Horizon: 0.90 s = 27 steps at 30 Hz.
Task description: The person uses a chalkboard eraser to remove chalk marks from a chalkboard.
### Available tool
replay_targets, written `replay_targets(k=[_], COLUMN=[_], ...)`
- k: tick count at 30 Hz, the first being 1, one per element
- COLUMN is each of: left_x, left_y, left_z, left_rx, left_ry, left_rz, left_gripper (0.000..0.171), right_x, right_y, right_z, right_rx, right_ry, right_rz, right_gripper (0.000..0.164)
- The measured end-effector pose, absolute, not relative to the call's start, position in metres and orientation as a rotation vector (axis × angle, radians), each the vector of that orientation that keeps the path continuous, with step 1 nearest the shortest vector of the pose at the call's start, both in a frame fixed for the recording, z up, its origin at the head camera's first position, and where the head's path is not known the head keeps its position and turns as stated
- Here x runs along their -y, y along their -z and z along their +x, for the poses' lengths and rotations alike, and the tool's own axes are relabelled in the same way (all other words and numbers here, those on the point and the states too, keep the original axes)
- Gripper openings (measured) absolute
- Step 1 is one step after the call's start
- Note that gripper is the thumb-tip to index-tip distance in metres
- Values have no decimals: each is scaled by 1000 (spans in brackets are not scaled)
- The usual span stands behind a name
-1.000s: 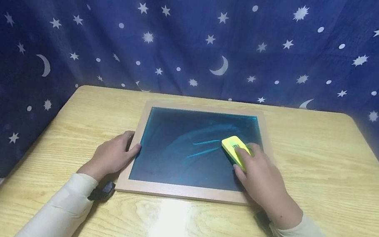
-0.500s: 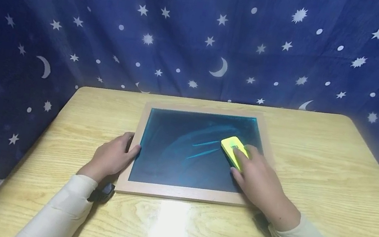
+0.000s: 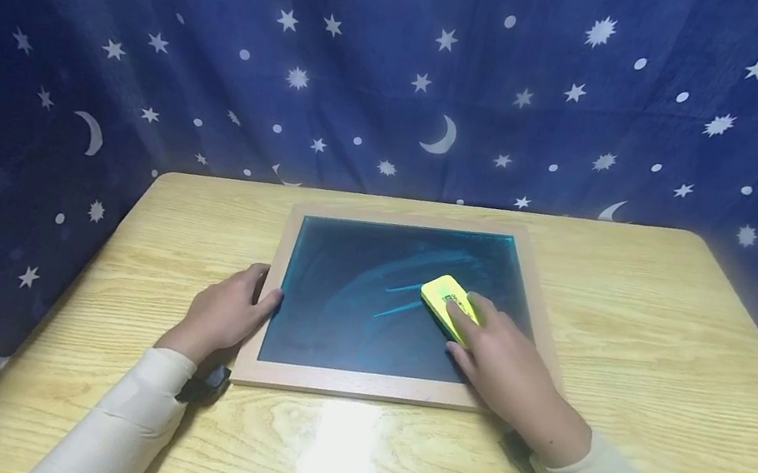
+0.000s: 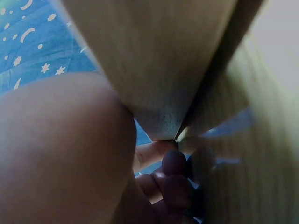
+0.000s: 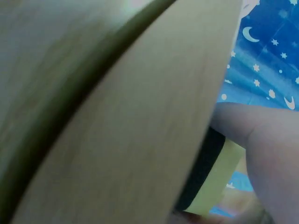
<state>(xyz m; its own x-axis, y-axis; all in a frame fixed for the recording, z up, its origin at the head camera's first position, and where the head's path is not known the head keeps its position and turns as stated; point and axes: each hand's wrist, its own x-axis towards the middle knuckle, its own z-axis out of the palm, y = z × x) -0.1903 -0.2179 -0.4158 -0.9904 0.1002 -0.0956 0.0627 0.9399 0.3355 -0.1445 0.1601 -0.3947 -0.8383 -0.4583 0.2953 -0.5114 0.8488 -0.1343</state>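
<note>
A small chalkboard [image 3: 338, 297] in a light wooden frame lies flat on the table, with two blue chalk strokes and faint smears on its dark surface. My right hand [image 3: 516, 366] grips a yellow chalkboard eraser [image 3: 445, 295] from its near right end, thumb at the side and index finger on top. The eraser's dark felt side [image 5: 203, 168] faces the board, and its far end lies against the right ends of the strokes. At the left, my left hand [image 3: 224, 311] holds the board's frame [image 4: 154, 60], thumb over the top and fingers along the outer side.
The wooden table [image 3: 671, 347] extends around the board, its rounded far corners in view. Behind it hangs a dark blue curtain [image 3: 350, 54] with white moons and stars. A bright light reflection lies on the table's near part.
My right hand has slid the eraser slightly left and toward me, so it covers more of the strokes' right ends. The left hand stays on the frame.
</note>
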Motion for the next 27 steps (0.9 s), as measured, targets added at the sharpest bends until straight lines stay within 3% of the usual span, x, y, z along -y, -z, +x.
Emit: replay_targets(k=[27], left_x=[217], left_y=[416], left_z=[-189], left_rx=[-2986], left_ry=[-522], left_rz=[127], left_gripper=[61], right_x=[-124], right_y=[395], right_z=[-107], right_rx=[2683], right_ry=[-301], right_rz=[1089], right_gripper=[55])
